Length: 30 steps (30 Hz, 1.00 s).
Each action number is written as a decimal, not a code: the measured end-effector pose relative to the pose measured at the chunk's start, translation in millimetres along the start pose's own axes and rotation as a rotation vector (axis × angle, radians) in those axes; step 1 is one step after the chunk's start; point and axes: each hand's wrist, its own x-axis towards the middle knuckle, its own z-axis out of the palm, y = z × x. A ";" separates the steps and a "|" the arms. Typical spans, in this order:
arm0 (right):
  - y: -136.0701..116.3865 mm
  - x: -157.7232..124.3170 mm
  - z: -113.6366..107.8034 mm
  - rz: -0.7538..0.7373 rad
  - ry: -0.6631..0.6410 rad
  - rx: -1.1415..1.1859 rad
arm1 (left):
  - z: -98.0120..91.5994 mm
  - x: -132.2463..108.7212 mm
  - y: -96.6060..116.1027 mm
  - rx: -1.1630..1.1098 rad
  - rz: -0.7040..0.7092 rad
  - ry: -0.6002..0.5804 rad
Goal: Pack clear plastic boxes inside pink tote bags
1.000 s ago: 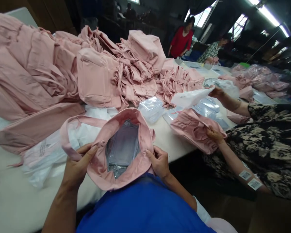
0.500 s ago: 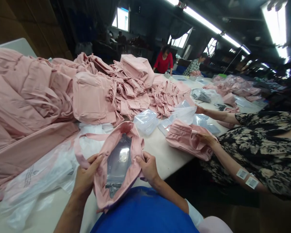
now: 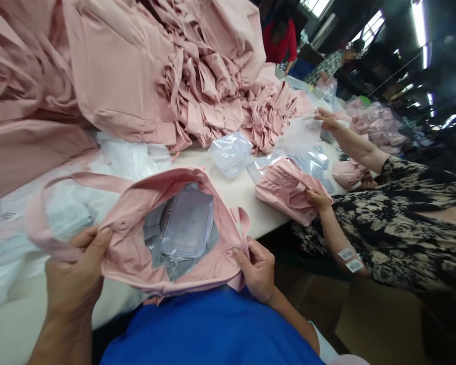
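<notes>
I hold a pink fabric bag (image 3: 137,238) open in front of my blue shirt. My left hand (image 3: 76,274) is closed on the bag's left rim near a snap button. Over on the other side, my right hand (image 3: 256,268) pinches the right rim. Inside the bag lies a clear plastic box (image 3: 188,228) on crumpled clear plastic. One pink strap of the bag loops out to the left over white plastic bags (image 3: 125,159) on the white table (image 3: 228,187).
A big heap of pink bags (image 3: 137,66) covers the table's far side. A clear plastic box (image 3: 231,153) sits past my bag. To the right a person in a patterned top holds a pink bag (image 3: 285,187) and a plastic bag (image 3: 302,134). Other people stand far back.
The bag's mouth, narrowed half a second ago, is pulled wide again and my hands have spread apart. My view has dropped closer to the table. The neighbour's far hand lifted a plastic bag.
</notes>
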 end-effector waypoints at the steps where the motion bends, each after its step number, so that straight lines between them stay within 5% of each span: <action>1: -1.1 -2.3 -0.7 -0.010 0.002 -0.016 | -2.3 -2.9 1.0 0.053 -0.019 0.032; 5: -1.0 -6.0 2.3 0.013 -0.002 -0.045 | -2.2 -10.1 2.3 0.078 -0.087 0.037; 10: -0.3 10.2 28.0 0.126 -0.077 0.096 | 25.5 -28.1 6.6 -0.032 0.053 -0.485; 13: -3.9 25.9 47.7 0.119 -0.129 0.224 | 46.6 -39.7 17.3 0.093 0.163 -0.651; 19: -3.9 46.2 62.1 0.109 -0.117 0.293 | 64.5 -48.5 33.0 0.075 0.193 -0.744; 30: -0.4 60.0 68.5 0.038 -0.060 0.256 | 78.2 -40.5 31.6 0.143 0.386 -0.697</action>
